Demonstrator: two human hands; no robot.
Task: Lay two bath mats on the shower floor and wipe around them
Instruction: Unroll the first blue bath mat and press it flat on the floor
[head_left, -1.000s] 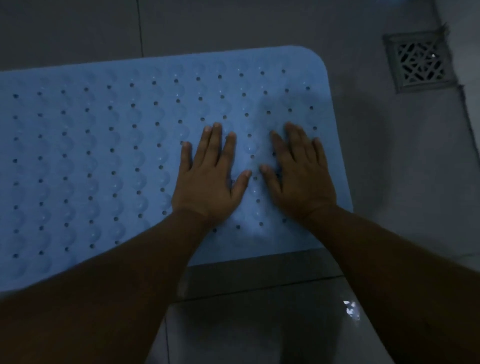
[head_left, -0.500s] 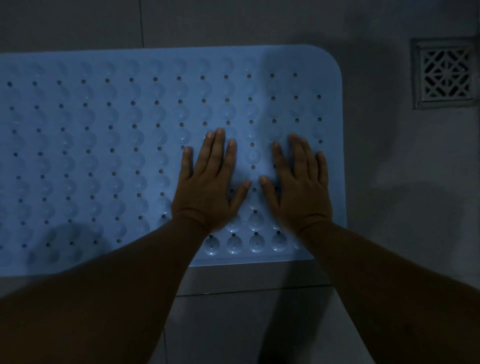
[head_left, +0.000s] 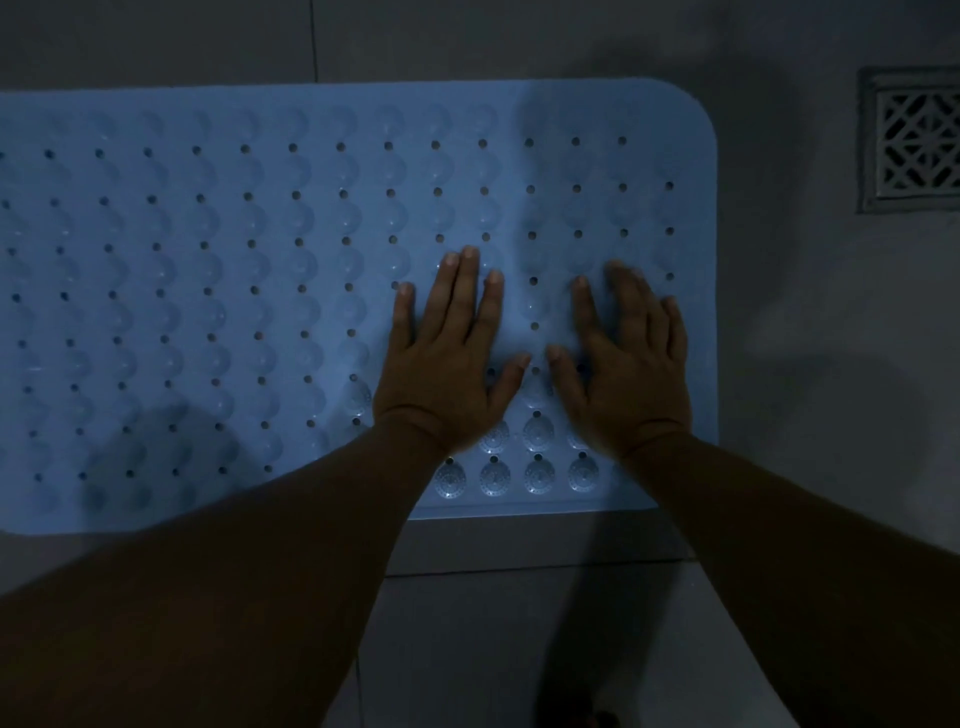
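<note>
A blue bath mat (head_left: 234, 291) lay flat on the shower floor (head_left: 810, 415), near the drain (head_left: 917, 140). The left hand (head_left: 447, 358) and right hand (head_left: 623, 364) pressed it, fingers straight. No second mat showed; wiping seemingly remained.

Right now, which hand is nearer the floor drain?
The right hand. It lies flat near the blue mat's right end, the side where the drain grate sits on the floor; the left hand lies flat beside it, farther from the drain.
</note>
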